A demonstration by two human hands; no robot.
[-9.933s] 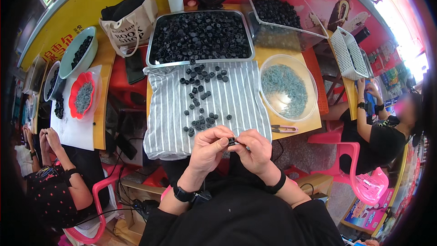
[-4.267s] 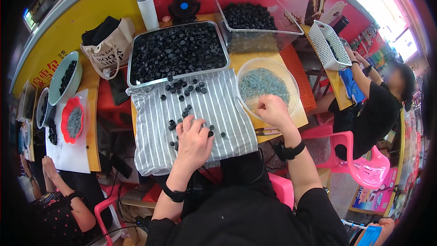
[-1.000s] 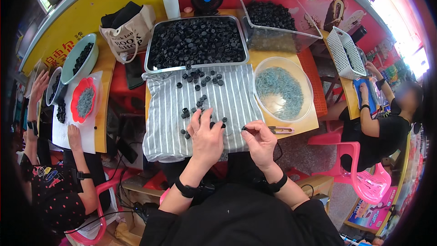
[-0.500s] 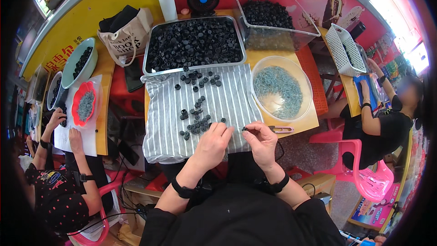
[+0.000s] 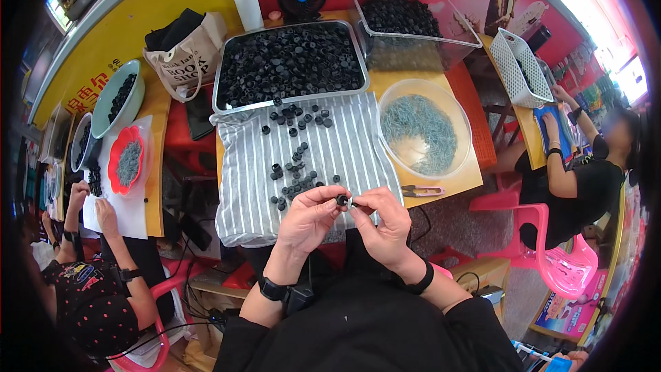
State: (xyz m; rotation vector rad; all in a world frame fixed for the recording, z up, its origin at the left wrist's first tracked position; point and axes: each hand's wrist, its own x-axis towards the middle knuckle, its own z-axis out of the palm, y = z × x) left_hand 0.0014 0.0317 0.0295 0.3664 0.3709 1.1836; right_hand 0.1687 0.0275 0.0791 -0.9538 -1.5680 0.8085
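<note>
We take the striped cloth [image 5: 323, 158] as our landmark. At its near edge, just over the lap, our left hand [image 5: 308, 217] pinches a small black cap [image 5: 341, 200] between thumb and fingertips, and our right hand [image 5: 385, 224] meets it from the other side, fingertips closed on something small and pale pressed against the cap — too tiny to say what it is.

As for progress, we judge the work to be somewhere in its long middle. On the cloth lie scattered loose black caps [image 5: 296, 172], a thin cluster near its centre and a few more toward its far edge; whether these are finished or waiting we cannot tell. Beyond the far edge of the cloth, the metal tray [image 5: 222, 83] is heaped with black caps, and past that a clear plastic bin [image 5: 413, 10] holds another pile. To the right of the cloth, the clear bowl [image 5: 389, 107] holds a good layer of blue-grey bits, and small scissors [image 5: 420, 191] lie on the table just this side of the bowl.

With tray and bowl both so full, much plainly remains — one cap in hand, many to go.
</note>
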